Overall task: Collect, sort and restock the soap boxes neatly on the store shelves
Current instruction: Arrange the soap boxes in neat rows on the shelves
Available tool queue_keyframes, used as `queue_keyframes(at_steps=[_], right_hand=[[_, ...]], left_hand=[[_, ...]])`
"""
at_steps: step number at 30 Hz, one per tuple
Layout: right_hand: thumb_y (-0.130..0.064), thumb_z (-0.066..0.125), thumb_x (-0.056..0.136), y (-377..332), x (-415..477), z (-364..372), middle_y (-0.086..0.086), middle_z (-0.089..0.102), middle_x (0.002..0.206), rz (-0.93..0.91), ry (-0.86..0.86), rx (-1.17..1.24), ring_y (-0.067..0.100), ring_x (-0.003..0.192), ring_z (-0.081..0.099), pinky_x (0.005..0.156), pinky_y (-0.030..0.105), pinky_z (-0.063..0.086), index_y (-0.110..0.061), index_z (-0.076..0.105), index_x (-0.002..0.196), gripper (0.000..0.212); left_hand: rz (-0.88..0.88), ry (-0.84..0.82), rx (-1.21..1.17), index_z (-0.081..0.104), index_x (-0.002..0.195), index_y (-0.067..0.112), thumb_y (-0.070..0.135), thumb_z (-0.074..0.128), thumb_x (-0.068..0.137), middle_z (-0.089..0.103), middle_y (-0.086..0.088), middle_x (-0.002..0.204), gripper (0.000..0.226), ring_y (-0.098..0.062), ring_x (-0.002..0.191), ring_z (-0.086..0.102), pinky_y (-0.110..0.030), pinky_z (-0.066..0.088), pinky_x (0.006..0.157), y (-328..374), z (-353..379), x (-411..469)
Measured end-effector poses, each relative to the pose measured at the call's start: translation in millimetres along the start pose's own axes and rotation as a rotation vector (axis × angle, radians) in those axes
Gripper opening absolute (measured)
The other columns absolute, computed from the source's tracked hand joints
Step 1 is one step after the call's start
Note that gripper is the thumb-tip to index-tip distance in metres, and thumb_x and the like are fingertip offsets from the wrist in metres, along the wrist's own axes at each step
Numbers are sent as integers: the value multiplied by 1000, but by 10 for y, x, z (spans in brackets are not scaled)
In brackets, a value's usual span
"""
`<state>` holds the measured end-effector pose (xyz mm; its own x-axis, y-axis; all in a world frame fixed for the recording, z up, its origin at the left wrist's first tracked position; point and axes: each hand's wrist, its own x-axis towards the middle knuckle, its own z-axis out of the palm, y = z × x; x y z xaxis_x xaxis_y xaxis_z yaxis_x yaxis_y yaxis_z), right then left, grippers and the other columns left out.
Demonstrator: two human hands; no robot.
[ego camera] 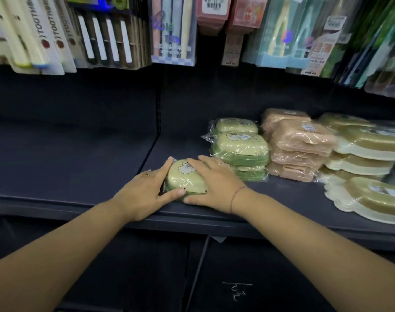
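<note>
Dark shelf under both hands, running on well to the left of them. Above the hands, a row of hanging toothbrush packs, brushes sealed in card-and-plastic sleeves. Far to the right of the right hand, stacked scalloped dishes, cream rims and olive centres, in clear wrap. Between those and the hands, a pile of pink soap boxes, lids closed, each in clear film; contents not to be told. Just beyond the right hand's fingertips, a pile of green soap boxes, likewise closed and film-wrapped, just beside the pink pile.

Left hand resting on the shelf against the left side of a single green soap box, fingers straight along its edge, thumb laid at its front. Right hand spread flat over the box's top and right side, fingers straight, thumb at the front edge near the left thumb. Both hands released, pressing rather than clasping. Box lying flat near the shelf's front lip, lid shut, cartoon print on top, just short of the green pile.

Thin thread bracelet on the right wrist. Ring on a left finger.
</note>
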<state>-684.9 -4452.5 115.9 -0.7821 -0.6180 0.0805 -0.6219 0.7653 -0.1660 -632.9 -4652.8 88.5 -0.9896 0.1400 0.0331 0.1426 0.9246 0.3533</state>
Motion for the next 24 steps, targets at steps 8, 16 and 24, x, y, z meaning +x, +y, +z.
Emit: queue_keyframes(at_steps=[8,16,24], right_hand=[[-81,57,51,127,-528,-398,-8,44,138,66,73,26,18,129,39,112,38,28,-38,34,139,100],[-56,78,66,774,329,-1272,9,48,135,217,364,-16,31,127,43,110,45,33,-23,39,141,91],[-52,77,73,1139,1092,-1194,7,45,147,296,55,-97,30,132,45,110,37,35,-19,31,149,94]], left_hand=[[38,44,-28,24,154,28,98,-7,58,24,9,160,123,-3,147,15,-23,9,120,-103,39,14],[33,-45,84,16,155,34,85,5,73,6,16,162,97,2,147,-2,-28,-2,122,-69,37,78],[21,-115,118,4,155,35,82,7,74,-3,17,162,95,2,146,-10,-29,-7,121,-64,32,100]])
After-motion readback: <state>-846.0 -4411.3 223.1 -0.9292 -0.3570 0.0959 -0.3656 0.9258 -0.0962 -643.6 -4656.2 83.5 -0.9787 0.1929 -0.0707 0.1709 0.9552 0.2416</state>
